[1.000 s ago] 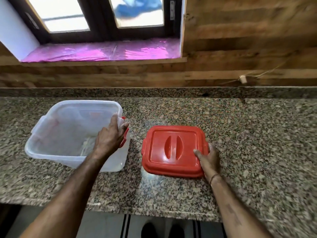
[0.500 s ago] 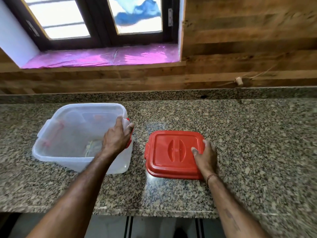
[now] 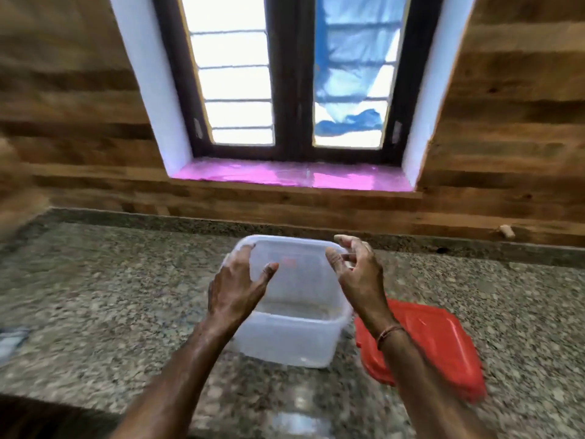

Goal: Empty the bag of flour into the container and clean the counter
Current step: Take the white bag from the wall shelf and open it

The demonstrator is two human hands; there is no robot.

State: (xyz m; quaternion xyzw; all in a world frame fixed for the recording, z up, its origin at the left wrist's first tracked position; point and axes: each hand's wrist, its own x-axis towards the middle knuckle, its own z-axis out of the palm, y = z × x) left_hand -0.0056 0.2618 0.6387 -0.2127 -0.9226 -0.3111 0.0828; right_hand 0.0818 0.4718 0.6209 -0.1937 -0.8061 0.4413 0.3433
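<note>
— Container? Lid?
— Clear container (image 3: 289, 331) upright on speckled worktop (image 3: 104, 299); red lid (image 3: 443, 340) flat just beside, right.
— Hands?
— Left hand (image 3: 235, 289) spread over left rim, contact unclear. Right hand (image 3: 356, 270) open-fingered at right rim, gripping nothing. Blurred.

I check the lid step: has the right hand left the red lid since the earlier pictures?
Yes. The right hand has left the red lid, which lies on the counter, and now sits at the clear container rim, opposite the left hand.
</note>
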